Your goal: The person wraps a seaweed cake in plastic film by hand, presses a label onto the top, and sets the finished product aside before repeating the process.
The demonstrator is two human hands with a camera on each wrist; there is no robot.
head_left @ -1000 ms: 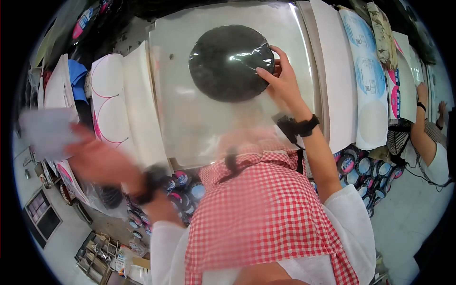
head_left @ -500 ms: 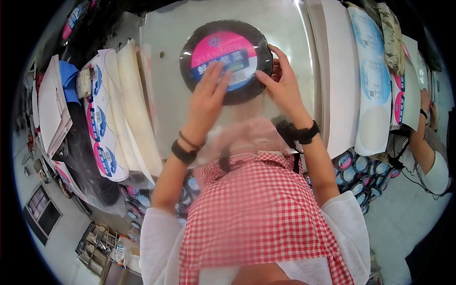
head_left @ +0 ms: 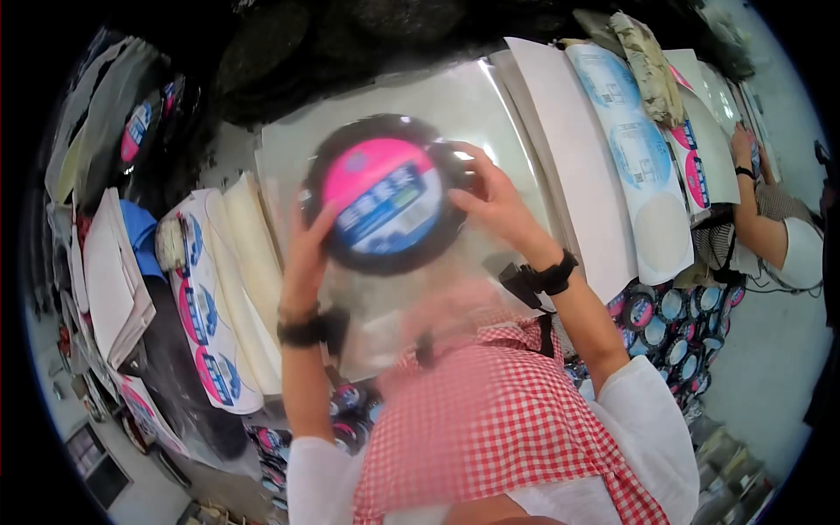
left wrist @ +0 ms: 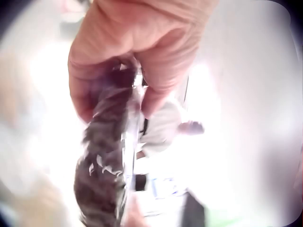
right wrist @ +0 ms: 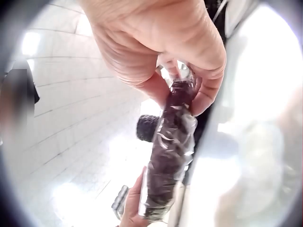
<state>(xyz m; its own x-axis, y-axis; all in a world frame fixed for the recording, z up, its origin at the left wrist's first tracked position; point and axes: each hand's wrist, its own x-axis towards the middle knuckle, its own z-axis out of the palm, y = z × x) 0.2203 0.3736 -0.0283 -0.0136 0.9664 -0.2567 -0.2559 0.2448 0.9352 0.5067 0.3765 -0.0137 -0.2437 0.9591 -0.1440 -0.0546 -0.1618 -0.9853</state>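
Head view: my left hand and right hand gripped opposite edges of a film-wrapped black disc; slick, wrinkled film could, I judged, have let it slip if either pinch loosened. Both forearms reached forward, fingers curled round its rim, seemingly raised over the counter

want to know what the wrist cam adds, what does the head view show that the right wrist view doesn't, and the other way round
Only the head view: the pink and blue label on the dark round pack, and the red checked apron.

Only the right wrist view: the pack edge-on with crinkled wrap, and a pale surface crossed by tile lines.

Both: the right hand gripping the pack's edge, and the left hand holding it farther round.
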